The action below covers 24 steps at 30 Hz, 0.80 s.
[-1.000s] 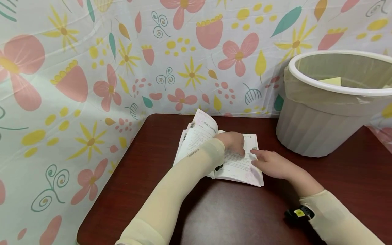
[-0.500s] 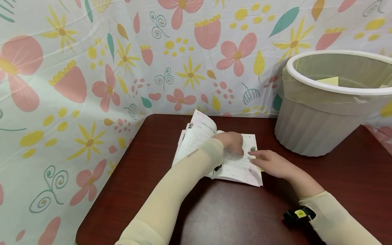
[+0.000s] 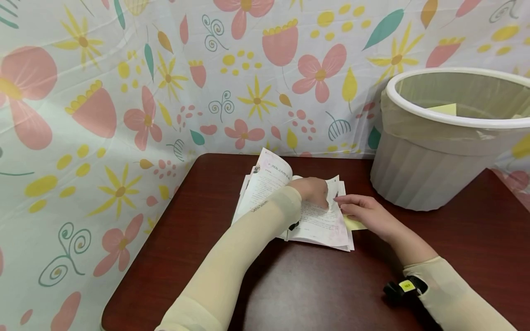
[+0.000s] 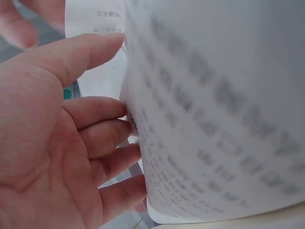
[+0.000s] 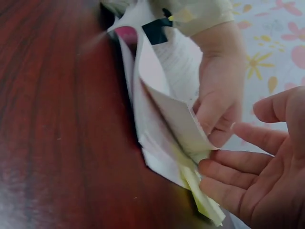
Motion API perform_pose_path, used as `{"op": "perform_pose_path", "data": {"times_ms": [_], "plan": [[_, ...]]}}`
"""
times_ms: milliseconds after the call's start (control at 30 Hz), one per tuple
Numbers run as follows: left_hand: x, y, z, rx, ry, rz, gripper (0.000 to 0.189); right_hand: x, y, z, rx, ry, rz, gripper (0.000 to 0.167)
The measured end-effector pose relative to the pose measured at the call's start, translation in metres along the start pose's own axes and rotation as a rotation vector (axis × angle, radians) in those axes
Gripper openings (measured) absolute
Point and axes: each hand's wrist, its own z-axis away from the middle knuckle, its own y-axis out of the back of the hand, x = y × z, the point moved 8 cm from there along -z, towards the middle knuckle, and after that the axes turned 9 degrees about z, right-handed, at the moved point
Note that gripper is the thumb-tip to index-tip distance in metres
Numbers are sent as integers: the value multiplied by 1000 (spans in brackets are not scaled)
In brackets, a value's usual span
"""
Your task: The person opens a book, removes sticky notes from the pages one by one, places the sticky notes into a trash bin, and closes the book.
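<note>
An open printed book (image 3: 265, 186) lies on the table, its left pages curving up. Across it reaches my left hand (image 3: 313, 191), over the right-hand page. In the left wrist view, that hand's slightly bent fingertips (image 4: 131, 193) rest against a curved page (image 4: 205, 119). At the book's right edge is my right hand (image 3: 368, 214), fingers extended; in the right wrist view its fingertips (image 5: 207, 167) touch the corner of a raised page (image 5: 176, 109). Yellow paper slips (image 5: 202, 195) stick out from the pages just below those fingers.
A grey bin (image 3: 418, 170) with a liner and white rim stands at the right back of the dark red table (image 3: 174, 257). Inside shows a piece of yellow paper (image 3: 445, 109). A flower-patterned curtain (image 3: 136, 115) closes off the back and left.
The right-hand page's outer edge has lifted, showing a page beneath. My right hand has shifted slightly up and left, and yellow paper has come into view below it. My left hand stays in place.
</note>
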Motion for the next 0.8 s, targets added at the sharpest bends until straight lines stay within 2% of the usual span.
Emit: {"op": "perform_pose_path", "data": {"times_ms": [67,200,300,467,633,800], "plan": [[-1,-1,0,-4,9,11,29,-1,-2,0,6,11,64,43],[-2,-2,-2,-17,11,31,28,-8,-9,1,-16,103,232,44],[-1,-1,-3,-13,-4,36,31,-12,-14,2,-53,158,289,49],[-2,0,-4,8,-8,52,48,-8,-11,2,-47,140,293,51],[0,2,-4,-1,-65,57,25,-6,-9,2,-70,125,269,48],[-1,4,-6,-1,-98,75,26,-7,-11,2,-108,129,319,46]]}}
